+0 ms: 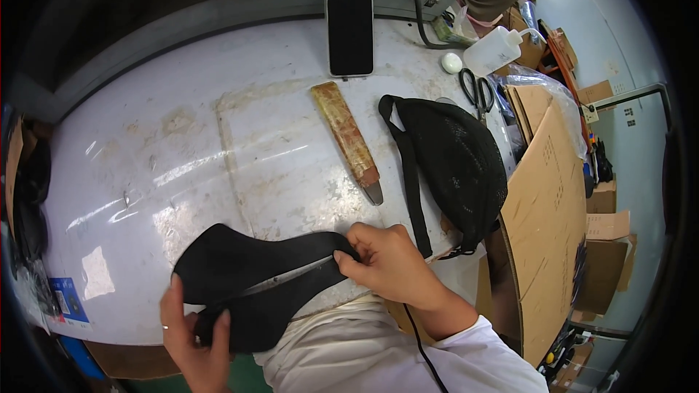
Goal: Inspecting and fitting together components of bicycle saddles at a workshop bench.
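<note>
A soft black piece of material [247, 262] lies across the front edge of the table. It has two wide lobes at the left that narrow to a joined end at the right, with a long slit between them. My left hand [195, 335] grips the wide end, thumb apart from the fingers, one of which wears a ring. My right hand [389, 258] pinches the narrow end between thumb and fingers. Beyond the piece lies a short blade with a tape-wrapped handle [342, 131]. Right of that sits a black mesh piece with a strap [459, 167].
A phone [350, 29] lies dark-screened at the back of the stained white table [160, 160]. Black scissors [477, 91], a round white object [451, 63] and a white squeeze bottle [494, 51] are at the back right. Cardboard sheets [546, 225] stand along the right edge.
</note>
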Demonstrator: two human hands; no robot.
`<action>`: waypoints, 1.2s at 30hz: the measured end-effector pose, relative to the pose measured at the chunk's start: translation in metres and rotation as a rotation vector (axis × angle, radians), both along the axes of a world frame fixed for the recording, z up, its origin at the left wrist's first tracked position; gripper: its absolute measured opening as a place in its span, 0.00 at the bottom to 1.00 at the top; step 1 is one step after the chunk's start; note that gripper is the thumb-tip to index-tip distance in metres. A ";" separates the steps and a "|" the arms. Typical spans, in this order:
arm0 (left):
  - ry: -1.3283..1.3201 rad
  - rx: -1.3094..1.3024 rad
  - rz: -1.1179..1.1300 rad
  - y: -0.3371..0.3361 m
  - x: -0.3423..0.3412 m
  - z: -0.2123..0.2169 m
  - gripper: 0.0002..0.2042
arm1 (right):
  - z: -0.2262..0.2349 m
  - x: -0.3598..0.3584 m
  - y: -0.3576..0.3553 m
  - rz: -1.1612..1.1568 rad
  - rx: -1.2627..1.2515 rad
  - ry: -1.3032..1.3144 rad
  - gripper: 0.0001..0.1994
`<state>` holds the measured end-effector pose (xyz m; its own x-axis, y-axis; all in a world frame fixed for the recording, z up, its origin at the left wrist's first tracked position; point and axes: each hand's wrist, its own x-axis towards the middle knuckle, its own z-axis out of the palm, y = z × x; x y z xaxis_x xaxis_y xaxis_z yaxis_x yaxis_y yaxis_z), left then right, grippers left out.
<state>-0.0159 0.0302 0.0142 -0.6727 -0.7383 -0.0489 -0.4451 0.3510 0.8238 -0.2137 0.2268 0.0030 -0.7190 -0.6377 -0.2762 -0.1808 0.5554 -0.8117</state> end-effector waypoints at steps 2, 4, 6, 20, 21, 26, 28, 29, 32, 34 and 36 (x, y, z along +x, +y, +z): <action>-0.082 -0.238 0.039 0.003 -0.004 0.000 0.39 | 0.000 0.000 0.000 -0.024 0.025 -0.029 0.10; -0.252 -0.229 0.073 0.004 0.004 0.000 0.37 | 0.004 0.001 0.000 -0.068 -0.002 -0.097 0.09; -0.133 0.192 0.097 0.004 0.016 -0.006 0.36 | 0.006 -0.004 0.004 -0.023 -0.006 -0.147 0.13; 0.748 1.074 0.022 0.011 0.005 -0.016 0.19 | -0.026 0.024 -0.002 -0.101 -0.837 -0.749 0.27; 0.657 1.001 -0.009 0.009 0.006 -0.009 0.20 | -0.010 0.034 -0.018 -0.040 -0.857 -1.056 0.35; 0.856 0.253 -0.407 -0.013 -0.008 0.042 0.06 | -0.007 0.036 -0.024 0.474 -1.388 -1.066 0.48; 0.986 0.114 -0.589 -0.019 0.007 0.065 0.04 | 0.021 0.040 -0.031 0.386 -1.417 -1.018 0.37; 0.908 -0.102 -0.816 -0.027 0.005 0.078 0.02 | 0.027 0.036 -0.023 0.367 -1.047 -0.795 0.35; 0.652 -0.753 -0.978 -0.001 0.007 0.107 0.04 | 0.049 0.031 -0.016 0.236 -0.554 -0.254 0.22; 0.604 -0.990 -0.944 0.023 0.016 0.104 0.12 | 0.055 0.028 -0.015 0.319 -0.865 0.260 0.15; 0.589 -1.116 -0.963 0.036 0.012 0.083 0.10 | 0.057 0.033 -0.016 0.303 -1.001 0.168 0.09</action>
